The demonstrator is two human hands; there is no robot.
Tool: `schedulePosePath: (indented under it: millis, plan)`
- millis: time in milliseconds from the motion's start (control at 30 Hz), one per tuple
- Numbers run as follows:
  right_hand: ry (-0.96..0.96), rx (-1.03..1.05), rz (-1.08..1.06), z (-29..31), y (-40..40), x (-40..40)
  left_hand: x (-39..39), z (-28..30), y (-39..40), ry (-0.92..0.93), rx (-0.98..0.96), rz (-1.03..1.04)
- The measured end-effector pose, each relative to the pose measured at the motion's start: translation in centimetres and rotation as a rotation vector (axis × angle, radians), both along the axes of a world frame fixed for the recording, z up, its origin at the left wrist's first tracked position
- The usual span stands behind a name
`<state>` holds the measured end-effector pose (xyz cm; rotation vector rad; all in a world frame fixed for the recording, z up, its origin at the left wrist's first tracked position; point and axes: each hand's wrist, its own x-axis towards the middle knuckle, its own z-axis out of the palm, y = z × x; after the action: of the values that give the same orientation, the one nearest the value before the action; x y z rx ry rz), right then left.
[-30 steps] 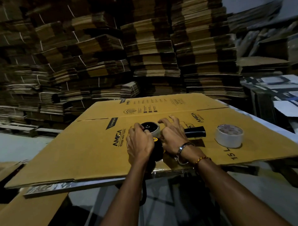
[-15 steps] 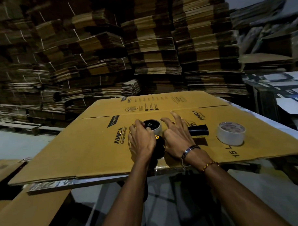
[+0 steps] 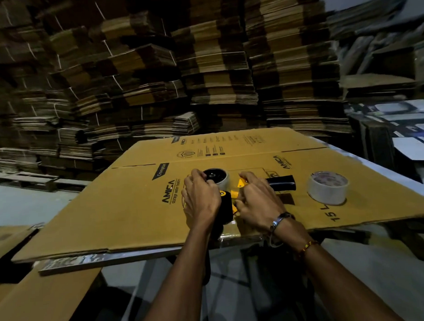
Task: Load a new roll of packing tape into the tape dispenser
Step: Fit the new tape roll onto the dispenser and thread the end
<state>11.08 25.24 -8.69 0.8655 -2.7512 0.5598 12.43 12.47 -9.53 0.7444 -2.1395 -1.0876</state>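
A black and yellow tape dispenser (image 3: pixel 228 203) lies flat on a brown cardboard sheet (image 3: pixel 126 211), its black handle (image 3: pixel 281 183) pointing right. A roll of tape (image 3: pixel 222 180) sits on its black hub. My left hand (image 3: pixel 200 200) grips that roll from the left side. My right hand (image 3: pixel 256 199) presses on the dispenser's yellow body, fingers curled over it. A second, whitish tape roll (image 3: pixel 327 187) lies flat on the cardboard to the right, apart from both hands.
Tall stacks of flattened cartons (image 3: pixel 203 71) fill the background. The cardboard sheet overhangs a table edge (image 3: pixel 104 257) near me. Printed boxes (image 3: pixel 402 134) stand at the right. Another cardboard piece (image 3: pixel 38 303) lies lower left.
My right hand's fingers have curled down onto the dispenser's yellow body. My left hand stays on the mounted roll. The loose roll has not moved.
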Motion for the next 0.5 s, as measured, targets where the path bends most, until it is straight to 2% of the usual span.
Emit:
schedulePosePath:
  millis: [500]
  plan:
    - [0.011, -0.091, 0.110, -0.6, 2.3, -0.4, -0.3, -0.1, -0.1, 0.011, -0.007, 0.016]
